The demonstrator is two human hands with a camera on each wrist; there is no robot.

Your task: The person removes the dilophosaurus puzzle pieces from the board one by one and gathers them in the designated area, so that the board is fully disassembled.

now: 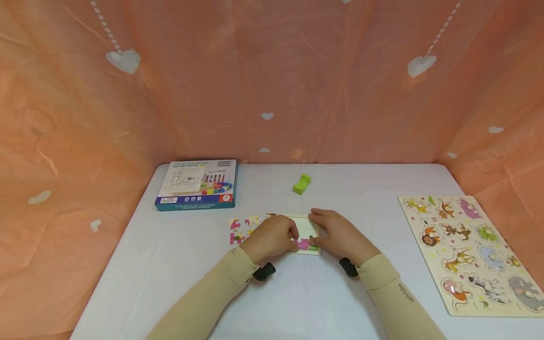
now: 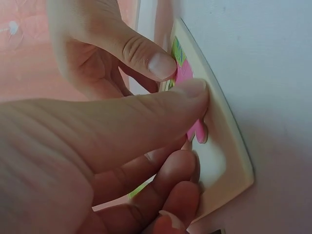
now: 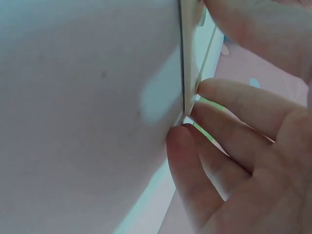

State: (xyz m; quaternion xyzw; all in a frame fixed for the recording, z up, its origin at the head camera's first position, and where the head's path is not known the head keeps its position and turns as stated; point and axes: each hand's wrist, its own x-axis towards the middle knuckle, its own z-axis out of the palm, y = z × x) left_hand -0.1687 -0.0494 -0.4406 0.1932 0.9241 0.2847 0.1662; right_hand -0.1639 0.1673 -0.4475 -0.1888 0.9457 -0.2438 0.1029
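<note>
A shallow wooden puzzle tray [image 1: 315, 252] lies in front of me, with pink and green pieces at its near right corner. My left hand [image 1: 274, 236] is over the tray and pinches a pink puzzle piece [image 2: 198, 129], thumb on top and the other fingers curled close by. Part of the piece is hidden under the thumb. My right hand [image 1: 340, 232] rests at the tray's right side, its thumb by the corner pieces. In the right wrist view, its fairly straight fingers [image 3: 234, 95] spread along the tray's edge.
Loose puzzle pieces [image 1: 234, 225] lie left of the tray, partly behind my left hand. A bright green curved block [image 1: 301, 184] sits beyond it. At the back left is a bead toy box [image 1: 197, 185]; an animal peg board [image 1: 467, 255] lies at the right.
</note>
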